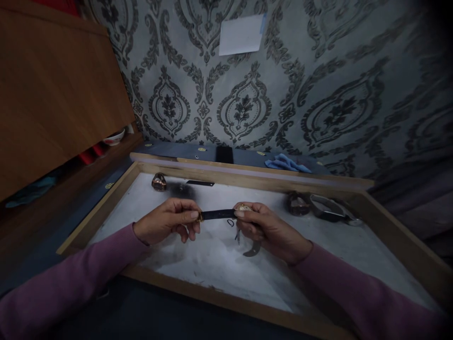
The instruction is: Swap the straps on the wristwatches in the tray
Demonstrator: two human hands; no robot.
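Patterned wallpaper (pixel 244 106) stands behind. My left grip (pixel 173 219) pinches the strap (pixel 218 214), my right grip (pixel 267 226) the watch (pixel 244 207); seemingly a straightening step, next calling for steady tension.

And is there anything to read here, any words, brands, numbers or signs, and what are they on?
None that I can read.
Watch between the left hand and right hand: dial too small and blurred to make out any numbers or brand.
White sheet on the wall: no legible writing.
Yellow marks on the blue surface behind the tray: too small to tell whether they are lettering.
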